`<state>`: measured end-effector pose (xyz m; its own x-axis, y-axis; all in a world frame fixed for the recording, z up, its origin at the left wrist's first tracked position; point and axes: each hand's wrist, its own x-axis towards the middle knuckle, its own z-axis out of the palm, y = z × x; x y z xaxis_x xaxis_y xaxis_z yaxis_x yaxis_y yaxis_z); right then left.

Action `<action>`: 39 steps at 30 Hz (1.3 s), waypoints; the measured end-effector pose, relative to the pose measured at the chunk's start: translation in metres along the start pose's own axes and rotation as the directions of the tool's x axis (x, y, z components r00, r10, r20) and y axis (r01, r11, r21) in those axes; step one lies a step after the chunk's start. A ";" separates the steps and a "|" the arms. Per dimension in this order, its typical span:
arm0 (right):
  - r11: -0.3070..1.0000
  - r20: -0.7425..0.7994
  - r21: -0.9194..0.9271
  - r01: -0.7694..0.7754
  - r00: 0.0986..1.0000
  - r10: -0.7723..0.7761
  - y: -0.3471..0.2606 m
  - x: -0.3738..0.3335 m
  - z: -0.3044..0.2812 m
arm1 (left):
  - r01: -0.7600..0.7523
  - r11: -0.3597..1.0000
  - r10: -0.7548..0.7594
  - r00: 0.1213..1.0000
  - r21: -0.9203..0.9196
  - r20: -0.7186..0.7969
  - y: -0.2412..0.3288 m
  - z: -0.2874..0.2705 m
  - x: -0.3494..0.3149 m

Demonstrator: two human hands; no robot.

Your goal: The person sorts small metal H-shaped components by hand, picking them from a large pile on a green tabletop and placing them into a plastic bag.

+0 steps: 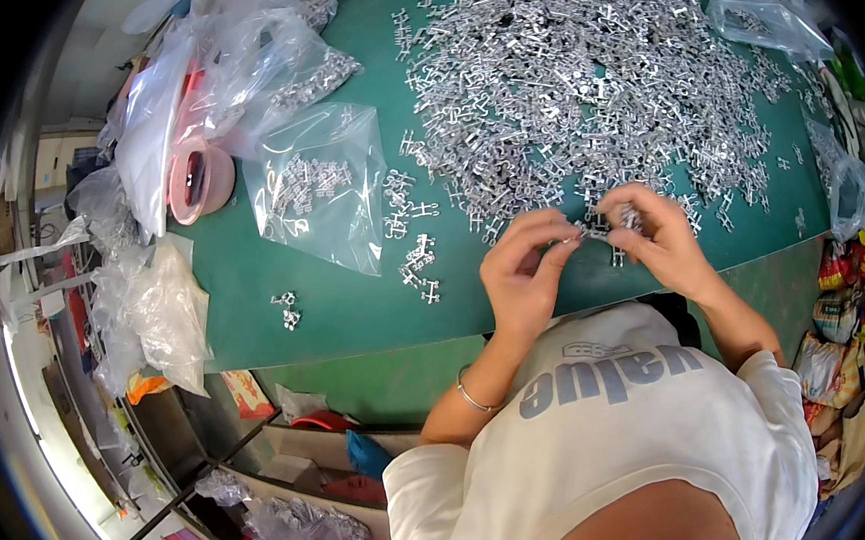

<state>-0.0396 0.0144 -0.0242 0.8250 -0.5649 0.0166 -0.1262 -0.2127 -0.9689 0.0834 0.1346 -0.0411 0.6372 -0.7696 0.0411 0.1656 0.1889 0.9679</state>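
A clear bag (349, 221) holds metal parts (311, 181) and a pink cup (219, 198) a dark object (194, 176), while the left hand (521, 272) and right hand (669, 243), fingers (556, 255) pinched narrow, hold shiny silver pieces (595, 231) over the table (376, 319).

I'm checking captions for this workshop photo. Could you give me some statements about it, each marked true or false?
1. The left hand and right hand are close together, handling small metal parts. True.
2. The tabletop is red. False: it is green.
3. A bracelet is on the left wrist. True.
4. The pink cup is right of the big pile. False: it is left of it.
5. A clear bag lies left of the pile. True.
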 end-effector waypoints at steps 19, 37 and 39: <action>0.985 0.033 0.108 -0.134 0.991 0.131 -0.006 -0.005 0.017 | 0.029 0.997 -0.027 0.999 -0.071 0.028 -0.004 0.004 -0.012; 0.985 -0.062 0.037 -0.171 0.983 0.173 -0.007 0.003 0.020 | -0.768 0.463 0.593 0.640 0.444 0.489 -0.009 -0.016 0.002; 0.995 -0.157 -0.077 -0.062 0.986 0.050 -0.007 0.001 0.022 | -0.788 0.439 0.594 0.615 0.431 0.518 -0.009 -0.019 0.007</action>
<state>-0.0259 0.0335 -0.0227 0.7210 -0.6929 0.0070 -0.2192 -0.2376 -0.9463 0.1004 0.1386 -0.0544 0.1002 -0.6770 0.7292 -0.7543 0.4263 0.4994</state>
